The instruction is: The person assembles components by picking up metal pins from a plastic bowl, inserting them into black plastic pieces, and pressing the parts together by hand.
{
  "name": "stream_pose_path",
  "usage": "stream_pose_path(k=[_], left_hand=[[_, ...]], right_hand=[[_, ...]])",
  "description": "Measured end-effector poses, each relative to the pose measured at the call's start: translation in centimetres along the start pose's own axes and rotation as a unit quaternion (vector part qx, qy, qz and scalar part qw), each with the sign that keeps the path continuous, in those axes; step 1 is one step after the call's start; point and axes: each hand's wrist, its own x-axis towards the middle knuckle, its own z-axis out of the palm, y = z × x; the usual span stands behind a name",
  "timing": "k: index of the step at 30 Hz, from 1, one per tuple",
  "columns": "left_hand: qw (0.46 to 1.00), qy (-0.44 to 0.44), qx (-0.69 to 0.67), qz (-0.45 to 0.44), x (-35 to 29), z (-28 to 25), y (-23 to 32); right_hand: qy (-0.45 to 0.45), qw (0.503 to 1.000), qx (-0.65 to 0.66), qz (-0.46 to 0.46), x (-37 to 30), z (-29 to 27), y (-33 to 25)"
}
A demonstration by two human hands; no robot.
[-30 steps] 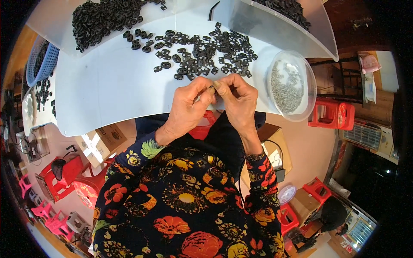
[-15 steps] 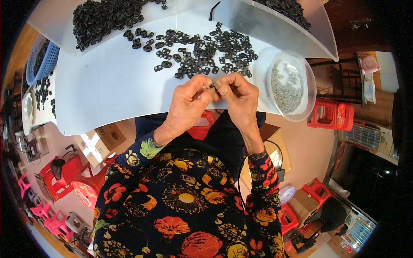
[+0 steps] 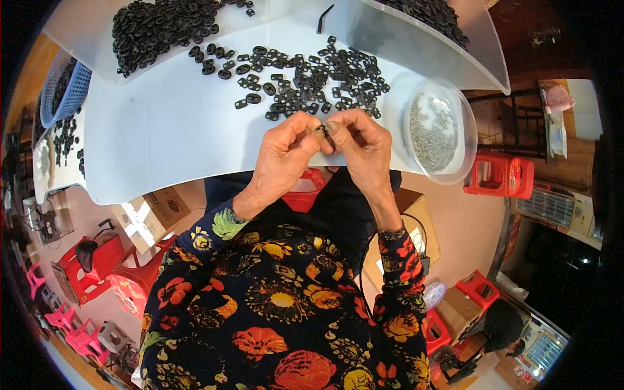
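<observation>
Over the near edge of the white tabletop [image 3: 175, 140], my left hand [image 3: 283, 148] and my right hand [image 3: 366, 148] meet fingertip to fingertip. Both pinch a small black plastic piece [image 3: 320, 129], mostly hidden by the fingers and thumbs. Just beyond them lies a loose spread of small black plastic parts with two holes [image 3: 305, 81], some oval and some squarer. To the right of my right hand stands a round clear tub [image 3: 469, 123] holding many tiny silvery metal pieces [image 3: 432, 146], too small to make out singly.
At the back left, a heap of black oval parts [image 3: 156, 29] sits in a translucent bin. Another translucent bin [image 3: 448, 65] with black parts stands back right, near a thin bent black tool [image 3: 324, 18]. A blue basket [image 3: 70, 94] is far left. Red stools [image 3: 497, 174] and a person [image 3: 500, 328] are beyond.
My fingertips have shifted slightly around the black piece, and a little more of it shows between them. The view has moved very slightly; the parts on the table look the same.
</observation>
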Motion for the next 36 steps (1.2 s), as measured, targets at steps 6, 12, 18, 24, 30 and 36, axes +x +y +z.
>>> stream_pose_path(k=[6, 12, 18, 24, 30, 36], left_hand=[[0.999, 0.018, -0.009, 0.025, -0.5, 0.3, -0.4], [0.999, 0.026, -0.018, 0.028, -0.3, 0.4, 0.3], [0.991, -0.067, 0.111, -0.033, -0.5, -1.9, 2.4], [0.859, 0.046, 0.445, 0.248, 1.7, -8.0, 4.8], [0.793, -0.023, 0.573, 0.206, 2.6, -9.4, 5.3], [0.769, -0.056, 0.604, 0.204, 3.1, -9.6, 4.9]], right_hand=[[0.049, 0.998, 0.019, -0.023, -0.7, 1.4, 0.6], [0.040, 0.997, 0.065, -0.012, -0.6, 1.4, 0.7], [0.019, 0.997, 0.059, -0.052, -0.4, 0.9, 0.7], [0.018, 0.991, 0.131, -0.017, -0.7, 0.3, 1.0], [0.025, 0.996, 0.080, -0.038, -0.9, 0.2, 1.8], [0.032, 0.996, 0.081, -0.035, -0.9, 0.3, 1.8]])
